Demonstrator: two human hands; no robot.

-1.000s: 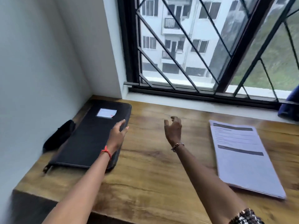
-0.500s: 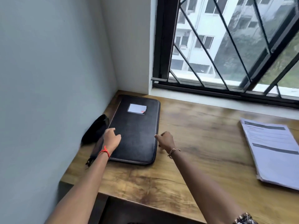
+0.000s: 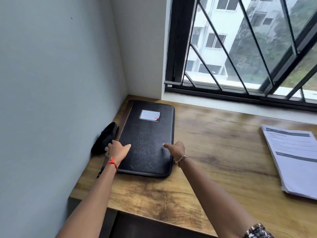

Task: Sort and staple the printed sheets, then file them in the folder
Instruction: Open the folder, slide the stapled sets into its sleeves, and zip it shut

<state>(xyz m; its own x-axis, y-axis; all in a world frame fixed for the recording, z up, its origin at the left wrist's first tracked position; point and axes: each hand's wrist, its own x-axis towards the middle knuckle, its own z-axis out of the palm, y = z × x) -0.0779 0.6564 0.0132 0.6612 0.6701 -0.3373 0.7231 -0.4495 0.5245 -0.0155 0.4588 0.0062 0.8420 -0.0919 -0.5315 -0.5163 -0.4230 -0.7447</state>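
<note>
A black zipped folder point(image 3: 147, 134) with a white label lies flat at the desk's far left corner. My left hand point(image 3: 116, 150) grips its left edge, thumb on the cover and fingers curled over the side. My right hand point(image 3: 175, 149) grips the right edge, thumb on top and fingers round the side. A stack of printed sheets point(image 3: 295, 160) with dark heading bars lies at the right, partly cut off by the frame. No stapler is in view.
The wooden desk point(image 3: 214, 152) meets a pale wall on the left and a barred window point(image 3: 240, 48) at the back. A black pouch point(image 3: 104, 138) sits against the wall beside the folder. The desk's front edge is near me.
Both hands reached left from above the desk to the folder and now hold its two side edges. The view swung left, so the sheets sit further right.
</note>
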